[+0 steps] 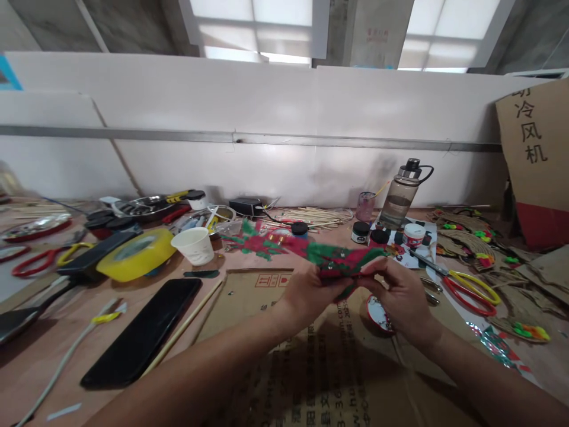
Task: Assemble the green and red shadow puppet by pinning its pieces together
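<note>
A long red and green craft piece [329, 255] with shiny bits is held up above a flat cardboard sheet [249, 296]. My left hand [306, 296] is closed around its underside near the middle. At its right end, the fingers of my right hand [398, 287] are pinched together on it. The left end of the piece hangs free and looks blurred. Below my right hand lies a small round white dish with a red rim [379, 313], holding small dark bits and partly hidden by that hand.
Left of the cardboard are a black phone [144, 332], a wooden stick [182, 326], yellow tape [136, 255] and a paper cup [194, 246]. Scissors [473, 290] lie at right; a bottle [400, 196] and paint jars [360, 231] stand behind.
</note>
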The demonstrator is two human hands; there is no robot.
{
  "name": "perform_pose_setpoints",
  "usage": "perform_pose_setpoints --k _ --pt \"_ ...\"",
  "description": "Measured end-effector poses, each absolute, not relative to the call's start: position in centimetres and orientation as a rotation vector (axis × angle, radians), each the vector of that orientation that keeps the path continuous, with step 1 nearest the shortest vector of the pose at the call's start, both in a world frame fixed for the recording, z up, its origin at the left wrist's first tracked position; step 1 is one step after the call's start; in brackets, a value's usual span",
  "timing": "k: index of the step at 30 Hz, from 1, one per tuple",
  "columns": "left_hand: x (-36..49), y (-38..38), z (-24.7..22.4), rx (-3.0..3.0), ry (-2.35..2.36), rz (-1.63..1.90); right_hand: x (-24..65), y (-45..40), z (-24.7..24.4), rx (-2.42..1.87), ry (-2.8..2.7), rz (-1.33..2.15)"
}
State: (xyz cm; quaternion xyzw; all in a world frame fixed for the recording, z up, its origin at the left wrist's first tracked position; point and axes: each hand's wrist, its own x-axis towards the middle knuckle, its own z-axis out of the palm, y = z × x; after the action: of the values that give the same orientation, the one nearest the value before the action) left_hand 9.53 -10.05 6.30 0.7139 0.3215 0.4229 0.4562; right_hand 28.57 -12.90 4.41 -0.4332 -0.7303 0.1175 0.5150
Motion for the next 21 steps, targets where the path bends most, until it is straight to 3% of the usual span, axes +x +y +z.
perform_pose_setpoints --k 6,21 --pt "8.1 -9.9 7.1 2.205 0.254 1.207 28.4 -13.7 5.1 -0.794 -1.856 0.080" --pt "8.5 -10.5 6.3 2.417 0.261 1.436 28.5 -14.1 5.2 -0.716 -1.918 -0.060"
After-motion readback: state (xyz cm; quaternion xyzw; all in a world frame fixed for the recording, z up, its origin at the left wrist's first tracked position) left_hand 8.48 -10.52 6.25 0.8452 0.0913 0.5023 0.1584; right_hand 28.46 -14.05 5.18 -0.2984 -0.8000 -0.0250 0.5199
